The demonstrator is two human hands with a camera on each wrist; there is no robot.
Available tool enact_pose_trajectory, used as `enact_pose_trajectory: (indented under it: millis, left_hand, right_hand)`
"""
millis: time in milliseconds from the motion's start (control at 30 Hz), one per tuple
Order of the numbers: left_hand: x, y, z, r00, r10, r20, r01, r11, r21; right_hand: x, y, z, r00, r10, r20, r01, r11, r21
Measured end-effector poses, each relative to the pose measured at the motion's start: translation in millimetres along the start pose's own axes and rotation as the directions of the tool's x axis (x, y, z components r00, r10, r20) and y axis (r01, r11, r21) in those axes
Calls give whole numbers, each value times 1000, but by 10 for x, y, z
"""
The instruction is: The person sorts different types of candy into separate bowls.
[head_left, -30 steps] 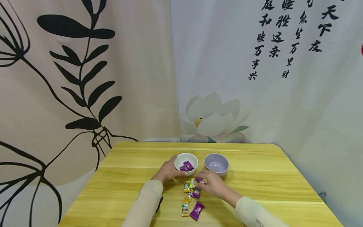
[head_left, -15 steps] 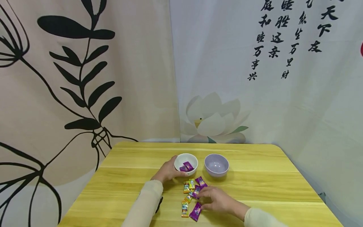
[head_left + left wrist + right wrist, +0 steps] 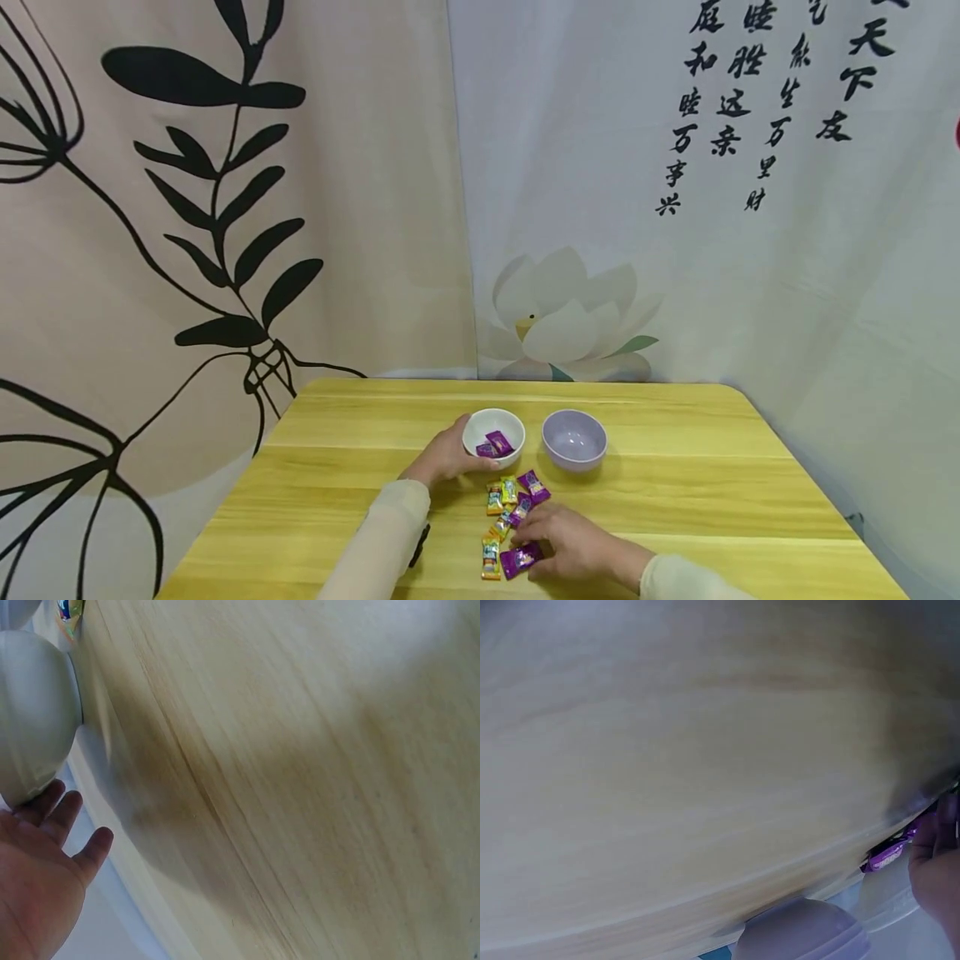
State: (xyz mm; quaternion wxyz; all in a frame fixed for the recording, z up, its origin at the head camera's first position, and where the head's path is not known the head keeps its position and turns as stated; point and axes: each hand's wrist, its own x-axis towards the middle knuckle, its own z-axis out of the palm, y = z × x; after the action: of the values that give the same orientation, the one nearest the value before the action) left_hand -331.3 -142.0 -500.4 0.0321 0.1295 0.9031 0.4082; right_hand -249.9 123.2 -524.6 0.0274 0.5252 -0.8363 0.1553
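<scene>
My left hand [image 3: 447, 457] holds the white bowl [image 3: 480, 422] from its left, thumb along the front and fingers at the side. Fingertips meet the bowl's outer wall [image 3: 37, 705] in the left wrist view. Purple-wrapped candies [image 3: 498, 442] lie inside that bowl. Nearer the front, my right hand [image 3: 572, 543] pinches the right end of a purple-wrapped candy [image 3: 519, 559], thumb below and fingers above. Just left of it lies a yellow-wrapped candy [image 3: 491, 558]. In the right wrist view only part of the right hand [image 3: 939, 881] shows, at the edge beside purple wrappers [image 3: 886, 856].
A lavender bowl [image 3: 574, 442] stands right of the white one. Between bowls and right hand lie more yellow candies [image 3: 494, 498] and purple candies [image 3: 534, 485] in a loose cluster. The wooden table [image 3: 720, 492] ends at a printed curtain [image 3: 390, 208].
My right hand has come from the upper purple candy down to the lowest one, which has turned from slanted to nearly level. The left hand stays at the white bowl.
</scene>
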Motion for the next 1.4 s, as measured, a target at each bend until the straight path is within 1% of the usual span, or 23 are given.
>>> enact_pose_trajectory:
  millis: [100, 233, 433, 600, 633, 733, 867, 1000, 1100, 1200, 1300, 1400]
  left_hand:
    - [14, -8, 12, 1000, 29, 2, -29, 1000, 1]
    - [35, -50, 28, 999, 48, -1, -48, 999, -15]
    - [67, -112, 56, 999, 51, -9, -52, 997, -62]
    - [71, -120, 65, 1000, 13, -18, -14, 999, -52]
    - [72, -116, 61, 1000, 13, -20, -14, 999, -52]
    - [82, -109, 47, 999, 40, -19, -41, 997, -58]
    - [113, -116, 51, 997, 72, -9, -72, 995, -63]
    - [123, -130, 59, 998, 66, -11, -67, 996, -61]
    - [112, -129, 60, 999, 48, -17, -49, 997, -52]
    - [97, -120, 64, 1000, 21, -19, -22, 999, -43]
    - [89, -111, 64, 1000, -5, -19, 4, 999, -34]
    - [89, -110, 66, 1000, -18, -20, 17, 1000, -21]
  right_hand:
    - [-28, 5, 10, 1000, -13, 1, 13, 1000, -25]
    - [-69, 13, 5, 1000, -14, 0, 14, 999, -34]
    - [-105, 19, 5, 1000, -5, -17, 5, 1000, -20]
    - [-118, 7, 22, 999, 16, -29, -16, 1000, -20]
    - [-117, 6, 27, 999, 20, -31, -21, 1000, -21]
    - [-112, 8, 39, 999, 27, -40, -28, 999, -27]
    - [-120, -1, 16, 998, 41, -53, -42, 999, -11]
    - [-115, -23, -36, 995, 50, -83, -48, 999, 23]
    - [-107, -27, -65, 991, 84, -104, -80, 996, 42]
    - [-85, -21, -97, 982, 143, -122, -134, 988, 79]
    - [-47, -16, -136, 967, 211, -146, -195, 974, 117]
    - [8, -13, -180, 943, 281, -179, -259, 956, 139]
